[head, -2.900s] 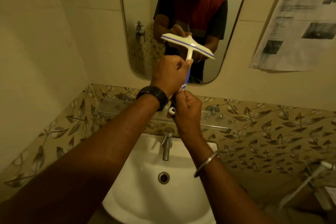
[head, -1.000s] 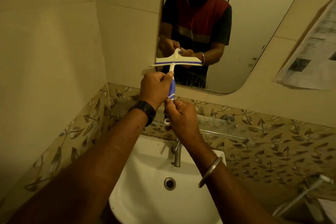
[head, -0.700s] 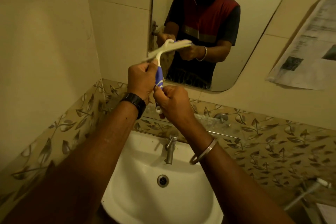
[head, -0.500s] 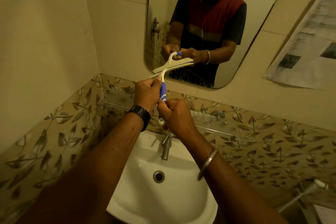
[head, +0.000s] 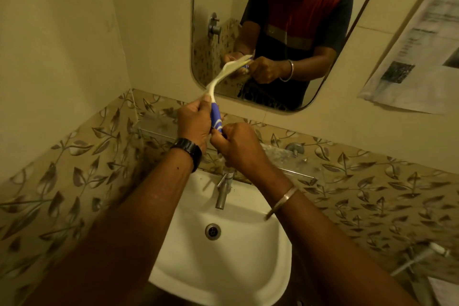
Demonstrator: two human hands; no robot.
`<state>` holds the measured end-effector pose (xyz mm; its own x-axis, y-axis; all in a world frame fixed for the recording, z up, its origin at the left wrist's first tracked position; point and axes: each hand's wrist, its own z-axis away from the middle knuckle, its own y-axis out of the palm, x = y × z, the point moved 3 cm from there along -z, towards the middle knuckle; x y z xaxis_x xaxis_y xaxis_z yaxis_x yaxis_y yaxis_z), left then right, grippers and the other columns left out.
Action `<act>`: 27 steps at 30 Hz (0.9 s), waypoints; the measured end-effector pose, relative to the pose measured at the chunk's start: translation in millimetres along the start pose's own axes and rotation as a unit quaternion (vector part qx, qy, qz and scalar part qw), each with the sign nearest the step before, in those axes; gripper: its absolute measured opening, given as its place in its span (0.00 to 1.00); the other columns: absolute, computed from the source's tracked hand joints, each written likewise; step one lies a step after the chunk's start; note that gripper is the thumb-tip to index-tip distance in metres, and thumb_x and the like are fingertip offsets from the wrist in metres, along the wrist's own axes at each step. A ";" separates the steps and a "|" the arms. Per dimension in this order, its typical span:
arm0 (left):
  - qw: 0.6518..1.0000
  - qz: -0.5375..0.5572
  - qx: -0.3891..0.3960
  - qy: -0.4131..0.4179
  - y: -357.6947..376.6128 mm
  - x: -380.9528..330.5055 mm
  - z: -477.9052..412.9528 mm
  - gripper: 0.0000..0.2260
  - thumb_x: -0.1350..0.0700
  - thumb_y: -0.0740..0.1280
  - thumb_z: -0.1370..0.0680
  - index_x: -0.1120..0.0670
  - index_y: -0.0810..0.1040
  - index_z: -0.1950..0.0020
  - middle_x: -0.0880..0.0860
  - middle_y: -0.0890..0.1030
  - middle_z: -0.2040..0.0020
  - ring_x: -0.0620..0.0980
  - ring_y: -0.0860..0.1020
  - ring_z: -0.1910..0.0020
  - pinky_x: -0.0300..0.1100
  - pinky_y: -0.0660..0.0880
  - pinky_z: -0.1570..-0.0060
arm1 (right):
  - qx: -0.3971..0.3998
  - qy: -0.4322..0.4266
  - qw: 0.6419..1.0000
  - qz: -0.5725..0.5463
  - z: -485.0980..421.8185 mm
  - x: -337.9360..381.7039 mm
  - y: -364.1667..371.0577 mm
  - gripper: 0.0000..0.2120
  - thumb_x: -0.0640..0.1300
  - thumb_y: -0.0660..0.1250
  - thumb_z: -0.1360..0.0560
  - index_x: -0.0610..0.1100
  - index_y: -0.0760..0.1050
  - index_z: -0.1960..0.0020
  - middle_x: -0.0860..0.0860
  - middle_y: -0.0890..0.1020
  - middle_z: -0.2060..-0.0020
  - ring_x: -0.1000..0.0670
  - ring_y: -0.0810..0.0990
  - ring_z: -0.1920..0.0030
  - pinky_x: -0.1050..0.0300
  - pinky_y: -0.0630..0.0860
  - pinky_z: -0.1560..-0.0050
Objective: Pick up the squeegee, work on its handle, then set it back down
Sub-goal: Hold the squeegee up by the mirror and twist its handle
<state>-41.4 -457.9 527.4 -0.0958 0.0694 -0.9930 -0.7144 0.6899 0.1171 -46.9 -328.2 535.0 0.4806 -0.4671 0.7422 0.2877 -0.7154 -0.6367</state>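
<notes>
I hold a squeegee [head: 224, 73] upright in front of the mirror, above the sink. It has a cream head and neck and a blue handle [head: 216, 119] with white marks. Its head points up and right, seen nearly edge-on. My left hand [head: 192, 124] grips the upper part of the handle, thumb near the cream neck. My right hand [head: 236, 145] grips the lower end of the handle, which is hidden inside its fingers. The two hands touch each other.
A white sink [head: 250, 258] with a steel tap [head: 222, 191] lies below my hands. A glass shelf [head: 285, 156] runs along the leaf-patterned tiles. The mirror [head: 273, 20] hangs ahead, a newspaper sheet [head: 422, 52] is stuck at the right, a wall stands close at the left.
The squeegee's head has turned from broadside to nearly edge-on while both hands kept their grip on the handle. The view has shifted slightly.
</notes>
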 end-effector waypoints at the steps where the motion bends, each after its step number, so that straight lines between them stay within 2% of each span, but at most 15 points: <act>1: 1.000 -0.009 0.006 -0.001 4.3 4.2 6.4 0.15 0.48 0.66 0.18 0.53 0.83 0.61 0.60 0.85 0.61 0.57 0.82 0.64 0.61 0.84 0.56 | 0.000 0.011 1.000 -0.003 4.7 -7.5 -0.8 0.16 0.43 0.68 0.21 0.39 0.78 0.66 0.39 0.83 0.71 0.42 0.82 0.73 0.40 0.83 0.67; 4: 1.000 -0.009 0.021 0.011 10.0 4.1 15.0 0.15 0.48 0.66 0.18 0.53 0.83 0.60 0.61 0.85 0.59 0.56 0.82 0.64 0.58 0.84 0.55 | -0.008 0.021 0.999 -0.023 11.0 -10.0 -6.7 0.16 0.43 0.68 0.20 0.36 0.79 0.64 0.39 0.83 0.71 0.36 0.83 0.71 0.37 0.82 0.68; 8: 0.999 0.031 -0.019 0.026 -3.0 -20.0 -5.5 0.16 0.46 0.67 0.20 0.54 0.84 0.62 0.65 0.85 0.57 0.55 0.80 0.65 0.58 0.83 0.58 | -0.008 -0.033 0.999 -0.026 -4.9 25.4 -13.4 0.16 0.44 0.68 0.19 0.37 0.80 0.63 0.40 0.83 0.71 0.40 0.83 0.73 0.45 0.82 0.70; 10: 0.998 0.048 -0.039 0.023 -8.2 -25.9 -15.1 0.17 0.44 0.68 0.22 0.54 0.83 0.64 0.67 0.84 0.56 0.56 0.80 0.65 0.60 0.82 0.57 | 0.000 -0.037 0.999 -0.019 -14.8 36.1 -13.0 0.16 0.44 0.69 0.20 0.35 0.80 0.63 0.39 0.84 0.70 0.39 0.83 0.72 0.44 0.83 0.69; 12: 0.997 0.059 -0.044 0.013 -5.2 -20.8 -16.2 0.16 0.45 0.67 0.20 0.54 0.83 0.62 0.65 0.84 0.58 0.55 0.81 0.65 0.56 0.82 0.58 | 0.006 -0.034 0.999 -0.005 -17.7 34.0 -13.1 0.16 0.44 0.69 0.21 0.34 0.80 0.62 0.38 0.84 0.69 0.37 0.84 0.70 0.40 0.84 0.67; 14: 0.997 0.070 -0.032 -0.002 4.4 -8.9 -12.0 0.16 0.47 0.66 0.19 0.55 0.83 0.59 0.59 0.83 0.62 0.52 0.81 0.67 0.48 0.82 0.61 | 0.009 -0.030 0.999 0.014 -13.6 21.0 -16.0 0.15 0.43 0.69 0.21 0.34 0.81 0.62 0.38 0.84 0.70 0.37 0.84 0.70 0.38 0.83 0.66; 17: 0.996 0.085 -0.008 -0.030 23.5 9.8 0.6 0.14 0.48 0.66 0.19 0.54 0.84 0.58 0.57 0.84 0.61 0.53 0.82 0.64 0.50 0.82 0.56 | 0.009 -0.005 1.000 0.024 2.2 -4.4 -24.3 0.15 0.44 0.69 0.21 0.35 0.81 0.62 0.39 0.84 0.69 0.37 0.84 0.70 0.39 0.82 0.67; 21: 0.997 0.063 0.024 -0.039 45.4 22.5 23.0 0.14 0.49 0.65 0.18 0.56 0.84 0.56 0.57 0.83 0.61 0.52 0.81 0.65 0.45 0.81 0.60 | 0.003 0.028 0.999 0.017 22.1 -24.0 -36.2 0.15 0.44 0.68 0.19 0.34 0.81 0.59 0.36 0.84 0.66 0.35 0.83 0.67 0.38 0.83 0.62; 24: 0.996 0.082 0.027 -0.029 43.4 13.1 23.3 0.15 0.48 0.66 0.18 0.57 0.84 0.56 0.58 0.83 0.60 0.53 0.81 0.64 0.47 0.81 0.59 | 0.000 0.015 1.000 0.009 20.7 -13.9 -43.0 0.15 0.44 0.68 0.20 0.36 0.81 0.60 0.39 0.84 0.68 0.42 0.82 0.72 0.40 0.84 0.65; 27: 0.995 0.094 -0.005 -0.016 32.5 -4.4 10.3 0.16 0.46 0.67 0.19 0.56 0.83 0.59 0.60 0.83 0.60 0.55 0.81 0.64 0.49 0.81 0.59 | -0.005 -0.016 1.000 0.016 5.4 4.0 -43.7 0.16 0.46 0.69 0.21 0.37 0.80 0.63 0.40 0.84 0.71 0.39 0.84 0.72 0.39 0.83 0.67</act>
<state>-57.0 -428.3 535.4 -0.2073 0.2196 -0.9533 -0.6923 0.6555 0.3016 -53.1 -296.0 564.7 0.5153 -0.4741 0.7139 0.2635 -0.7050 -0.6584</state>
